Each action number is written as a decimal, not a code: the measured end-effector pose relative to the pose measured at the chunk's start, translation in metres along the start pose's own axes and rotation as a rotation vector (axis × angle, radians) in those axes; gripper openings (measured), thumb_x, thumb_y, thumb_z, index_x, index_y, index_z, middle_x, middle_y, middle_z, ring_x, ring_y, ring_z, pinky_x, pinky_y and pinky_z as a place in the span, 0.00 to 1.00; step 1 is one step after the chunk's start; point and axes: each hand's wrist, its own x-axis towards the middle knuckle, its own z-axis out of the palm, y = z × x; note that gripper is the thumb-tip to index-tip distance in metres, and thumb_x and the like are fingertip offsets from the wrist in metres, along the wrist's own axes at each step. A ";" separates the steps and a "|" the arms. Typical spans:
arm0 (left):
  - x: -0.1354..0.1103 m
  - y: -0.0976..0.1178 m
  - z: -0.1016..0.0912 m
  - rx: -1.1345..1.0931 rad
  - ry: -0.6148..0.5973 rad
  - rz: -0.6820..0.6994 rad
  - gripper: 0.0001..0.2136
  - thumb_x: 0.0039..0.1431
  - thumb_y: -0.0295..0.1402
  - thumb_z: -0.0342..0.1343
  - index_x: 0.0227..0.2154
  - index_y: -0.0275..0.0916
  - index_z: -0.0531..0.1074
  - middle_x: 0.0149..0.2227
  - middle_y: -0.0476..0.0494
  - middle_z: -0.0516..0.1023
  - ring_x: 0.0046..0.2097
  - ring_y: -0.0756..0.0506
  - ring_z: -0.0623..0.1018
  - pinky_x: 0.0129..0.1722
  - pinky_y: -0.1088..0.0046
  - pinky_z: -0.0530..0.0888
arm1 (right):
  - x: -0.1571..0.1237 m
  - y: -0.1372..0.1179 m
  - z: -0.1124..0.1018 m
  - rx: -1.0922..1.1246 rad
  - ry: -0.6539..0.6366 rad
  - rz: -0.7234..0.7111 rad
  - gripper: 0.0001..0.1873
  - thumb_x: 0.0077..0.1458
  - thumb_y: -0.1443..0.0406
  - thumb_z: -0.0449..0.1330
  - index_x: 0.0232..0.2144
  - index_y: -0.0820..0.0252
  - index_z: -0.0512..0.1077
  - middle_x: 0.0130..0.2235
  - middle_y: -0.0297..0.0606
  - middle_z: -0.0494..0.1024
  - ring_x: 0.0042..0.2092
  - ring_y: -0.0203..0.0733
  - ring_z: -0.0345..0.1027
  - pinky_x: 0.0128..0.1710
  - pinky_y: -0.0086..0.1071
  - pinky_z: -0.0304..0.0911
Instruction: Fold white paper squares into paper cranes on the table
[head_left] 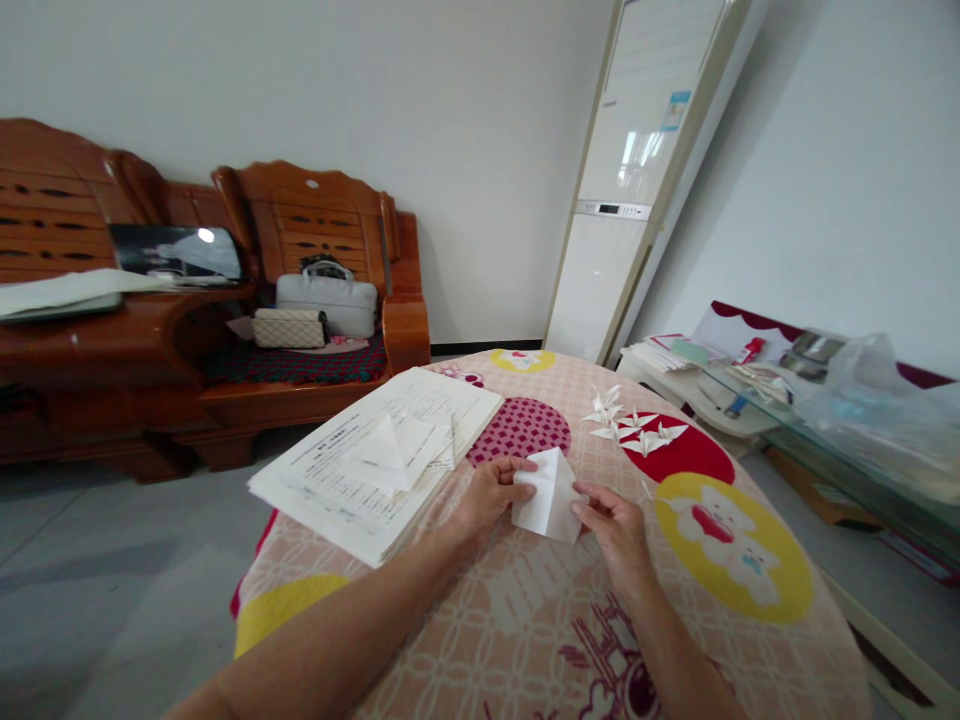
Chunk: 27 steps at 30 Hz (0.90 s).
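Observation:
A partly folded white paper (550, 492) lies between my two hands above the round table's patterned cloth (540, 600). My left hand (491, 490) pinches its left edge with thumb and fingers. My right hand (611, 520) grips its lower right corner, fingers curled. Several finished white paper cranes (634, 425) sit on the cloth beyond my hands, to the right. A stack of printed sheets (375, 460) with folded white squares on top lies to the left of my left hand.
A carved wooden bench (225, 330) with a white handbag (326, 300) and a quilted purse stands at the back left. A tall white air conditioner (637, 180) fills the corner. A glass side table (825, 410) with papers and plastic bags runs along the right.

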 end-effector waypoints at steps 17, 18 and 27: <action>-0.005 -0.016 0.012 -0.016 -0.005 0.059 0.20 0.36 0.32 0.71 0.36 0.33 0.77 0.31 0.43 0.81 0.29 0.48 0.76 0.30 0.74 0.70 | -0.005 0.001 0.004 0.070 0.008 0.103 0.17 0.37 0.61 0.70 0.34 0.61 0.81 0.29 0.39 0.82 0.31 0.42 0.72 0.33 0.33 0.65; -0.006 -0.016 0.015 -0.029 -0.003 0.062 0.20 0.36 0.32 0.71 0.36 0.33 0.77 0.30 0.43 0.81 0.28 0.48 0.76 0.30 0.74 0.70 | -0.005 0.000 0.005 0.065 0.026 0.090 0.17 0.37 0.62 0.70 0.33 0.60 0.81 0.30 0.39 0.82 0.32 0.43 0.72 0.34 0.33 0.65; -0.016 -0.016 0.027 -0.099 0.007 0.027 0.20 0.36 0.34 0.71 0.35 0.34 0.77 0.28 0.42 0.80 0.25 0.47 0.76 0.26 0.72 0.71 | -0.009 -0.005 0.010 0.070 0.008 -0.013 0.11 0.40 0.62 0.68 0.30 0.59 0.80 0.40 0.42 0.82 0.40 0.46 0.74 0.41 0.36 0.67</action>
